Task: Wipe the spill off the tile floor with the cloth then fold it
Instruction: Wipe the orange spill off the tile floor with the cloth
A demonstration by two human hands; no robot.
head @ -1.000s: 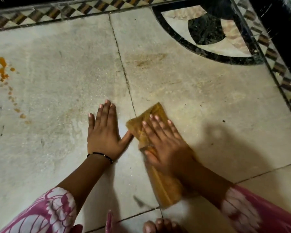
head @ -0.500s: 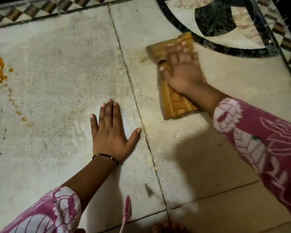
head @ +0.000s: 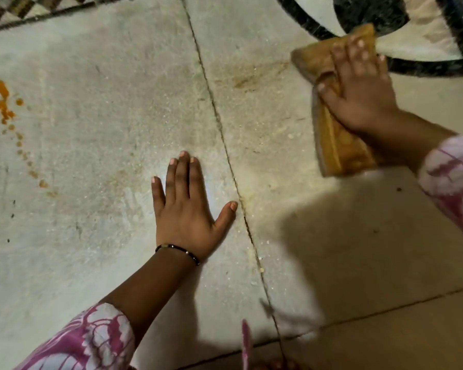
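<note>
The right hand (head: 358,92) is pressing down on the folded, mustard-yellow woven cloth (head: 334,140), fingers (head: 354,53) spread flat over its far end and thumb curling against the near edge, so the cloth is pinned under the palm rather than pinched. The cloth is lying on the pale grey stone tile floor (head: 104,76), its far corner touching the black curved inlay band (head: 425,68). The left hand (head: 185,206) is resting palm-down, fingers extended and holding nothing, just left of the dark grout line (head: 225,145) and bracing the body.

A faint brownish smear (head: 251,76) is lying just left of the cloth, and a trail of orange splatter drops (head: 8,113) is sitting well apart at the far left edge (untouched, by the look of it).

Judgement: the wiping step is under way and far from complete. To do it well, the palm should be keeping even downward pressure while dragging the cloth across the smear in overlapping passes, then crossing the grout line toward the orange drops, pulling residue inward instead of spreading it. Turning to a clean face before the orange trail would likely be limiting streaks. Folding is not yet begun.
</note>
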